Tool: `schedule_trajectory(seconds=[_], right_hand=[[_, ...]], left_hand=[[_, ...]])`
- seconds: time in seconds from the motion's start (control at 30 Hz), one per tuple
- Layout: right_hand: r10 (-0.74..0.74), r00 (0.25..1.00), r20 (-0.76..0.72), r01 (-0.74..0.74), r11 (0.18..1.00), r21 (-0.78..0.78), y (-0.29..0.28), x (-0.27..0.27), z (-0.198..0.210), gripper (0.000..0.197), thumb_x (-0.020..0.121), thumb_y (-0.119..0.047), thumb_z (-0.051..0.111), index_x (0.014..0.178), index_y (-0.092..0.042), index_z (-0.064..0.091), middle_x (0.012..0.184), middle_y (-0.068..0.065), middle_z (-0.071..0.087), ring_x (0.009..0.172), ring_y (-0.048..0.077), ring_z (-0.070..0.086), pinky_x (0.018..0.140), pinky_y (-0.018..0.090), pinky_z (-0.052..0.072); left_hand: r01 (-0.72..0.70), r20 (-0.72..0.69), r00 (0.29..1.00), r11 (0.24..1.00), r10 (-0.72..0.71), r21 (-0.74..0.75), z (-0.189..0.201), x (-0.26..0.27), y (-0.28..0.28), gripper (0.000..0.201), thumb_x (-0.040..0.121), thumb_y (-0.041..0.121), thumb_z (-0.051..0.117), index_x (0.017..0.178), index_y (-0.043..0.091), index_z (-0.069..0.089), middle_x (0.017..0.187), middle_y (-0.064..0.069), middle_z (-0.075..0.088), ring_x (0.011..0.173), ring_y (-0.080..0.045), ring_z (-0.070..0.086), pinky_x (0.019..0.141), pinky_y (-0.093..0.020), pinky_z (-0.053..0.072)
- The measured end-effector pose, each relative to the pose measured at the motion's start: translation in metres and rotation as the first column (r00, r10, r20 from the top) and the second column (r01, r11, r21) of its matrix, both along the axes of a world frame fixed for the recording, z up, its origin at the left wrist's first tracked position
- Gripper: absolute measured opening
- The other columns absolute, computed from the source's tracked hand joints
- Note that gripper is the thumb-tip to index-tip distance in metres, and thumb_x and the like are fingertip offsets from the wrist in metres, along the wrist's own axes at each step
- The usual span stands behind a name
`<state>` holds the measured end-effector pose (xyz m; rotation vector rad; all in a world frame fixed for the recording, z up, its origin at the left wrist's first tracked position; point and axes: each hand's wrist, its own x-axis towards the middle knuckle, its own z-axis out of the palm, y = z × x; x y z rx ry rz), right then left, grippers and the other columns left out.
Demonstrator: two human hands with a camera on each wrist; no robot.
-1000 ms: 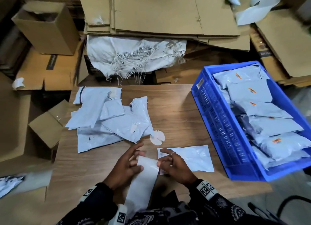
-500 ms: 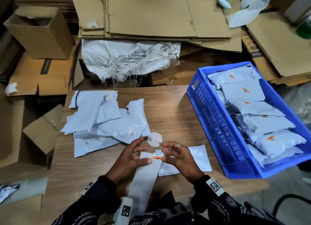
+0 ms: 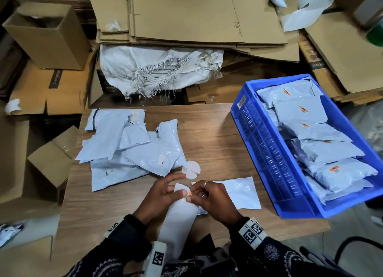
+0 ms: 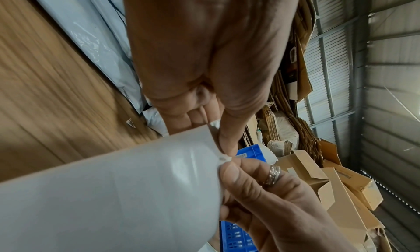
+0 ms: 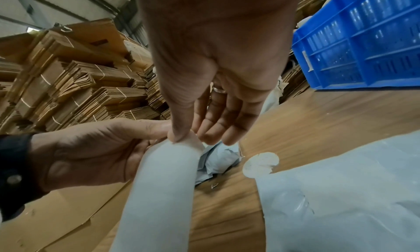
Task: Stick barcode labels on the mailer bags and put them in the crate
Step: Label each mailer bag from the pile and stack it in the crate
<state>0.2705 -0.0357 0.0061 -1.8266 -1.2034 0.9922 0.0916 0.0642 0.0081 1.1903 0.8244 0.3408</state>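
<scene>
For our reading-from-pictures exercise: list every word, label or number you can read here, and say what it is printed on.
"Cromption", uncertain: dark strip on the flattened carton at left.
"...ton", partial: dark strip on the carton behind the crate.
Orange barcode labels on the bags in the blue crate: too small to read.
Sticker on the crate's corner: blurred.
Square black-and-white codes on the wristbands: patterns, no words.

a wood-grain table point(image 3: 211, 131) stood among heaps of cardboard: flattened cartons point(image 3: 186, 15) stacked behind it, an open box point(image 3: 45, 34) at the far left, another open box point(image 3: 49, 162) just beside the table's left edge. a frayed white woven sack point(image 3: 157, 69) lay under the flattened stack. corrugated metal walls point(image 4: 386, 76) rose behind, in dim light
</scene>
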Motion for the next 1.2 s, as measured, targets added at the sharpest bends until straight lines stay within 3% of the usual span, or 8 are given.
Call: schedule_trajectory(seconds=[0.2,0.37,0.5,0.57,0.7,0.93,1.1,1.2], right_hand=[[0.13,0.98,0.152,-0.139,0.989,0.051,0.0,0.0,-0.001,0.015,0.093,-0.03,0.067,0.098,-0.02,0.078,0.091,-0.009,0.077,0.085,0.004,0.069,0.08,0.025,0.053],[0.27,0.835,0.48,-0.306,0.952,-0.003,-0.002,-0.002,-0.006,0.029,0.097,-0.043,0.047,0.093,-0.024,0.069,0.087,-0.003,0.071,0.085,0.018,0.064,0.074,0.037,0.05],[0.318,0.801,0.507,-0.337,0.94,-0.058,-0.001,0.0,-0.005,0.036,0.097,-0.051,0.046,0.093,-0.023,0.069,0.091,-0.001,0.071,0.087,0.017,0.061,0.073,0.033,0.046],[0.341,0.788,0.512,-0.364,0.93,-0.059,-0.003,0.0,-0.005,0.039,0.097,-0.05,0.042,0.091,-0.022,0.069,0.09,0.001,0.071,0.087,0.02,0.061,0.071,0.033,0.044],[0.353,0.759,0.548,-0.392,0.919,-0.048,-0.006,-0.001,-0.008,0.035,0.097,-0.044,0.039,0.082,-0.02,0.06,0.083,0.004,0.066,0.083,0.026,0.061,0.068,0.037,0.045],[0.296,0.855,0.427,-0.311,0.95,-0.035,-0.007,0.001,-0.003,0.015,0.089,-0.032,0.053,0.078,-0.023,0.056,0.078,0.0,0.066,0.076,0.02,0.059,0.067,0.035,0.046],[0.203,0.948,0.245,-0.21,0.978,0.003,-0.014,0.006,-0.004,0.016,0.092,-0.032,0.057,0.089,-0.023,0.07,0.084,-0.008,0.072,0.079,0.006,0.064,0.077,0.032,0.053],[0.164,0.981,0.107,-0.166,0.986,0.011,-0.02,0.003,-0.003,0.017,0.09,-0.035,0.068,0.101,-0.023,0.072,0.09,-0.01,0.074,0.085,0.005,0.069,0.077,0.026,0.055]], left_hand=[[-0.016,-0.005,1.0,0.998,0.016,0.06,-0.003,-0.004,0.0,0.048,0.088,0.02,0.076,0.133,0.025,0.062,0.086,-0.017,0.076,0.082,-0.021,0.069,0.083,-0.038,0.054],[-0.008,-0.002,1.0,0.998,0.008,0.056,-0.006,-0.005,-0.003,0.055,0.085,0.025,0.075,0.136,0.029,0.058,0.093,-0.017,0.077,0.09,-0.027,0.073,0.089,-0.046,0.055],[-0.041,-0.041,0.998,0.994,0.046,0.104,-0.013,-0.006,-0.003,0.055,0.079,0.036,0.08,0.131,0.038,0.061,0.089,-0.023,0.074,0.083,-0.026,0.069,0.085,-0.049,0.056],[-0.037,-0.05,0.998,0.993,0.043,0.114,-0.014,-0.006,-0.005,0.051,0.083,0.032,0.08,0.13,0.036,0.061,0.078,-0.022,0.071,0.076,-0.021,0.066,0.077,-0.042,0.053],[-0.03,-0.05,0.998,0.991,0.037,0.131,-0.008,-0.005,-0.01,0.044,0.09,0.013,0.076,0.129,0.027,0.062,0.064,0.002,0.07,0.066,-0.007,0.064,0.069,-0.024,0.047],[-0.034,-0.044,0.998,0.989,0.04,0.147,-0.005,-0.002,-0.014,0.041,0.091,0.006,0.072,0.129,0.019,0.061,0.051,0.009,0.06,0.051,0.002,0.054,0.057,-0.012,0.04],[-0.015,-0.043,0.999,0.988,0.022,0.152,-0.009,-0.005,-0.017,0.039,0.092,0.006,0.071,0.127,0.022,0.063,0.058,0.008,0.063,0.057,-0.001,0.057,0.061,-0.017,0.043],[-0.033,-0.051,0.998,0.976,0.044,0.214,-0.011,-0.006,-0.019,0.035,0.09,0.021,0.073,0.122,0.031,0.067,0.057,0.007,0.05,0.058,-0.009,0.045,0.06,-0.023,0.038]])
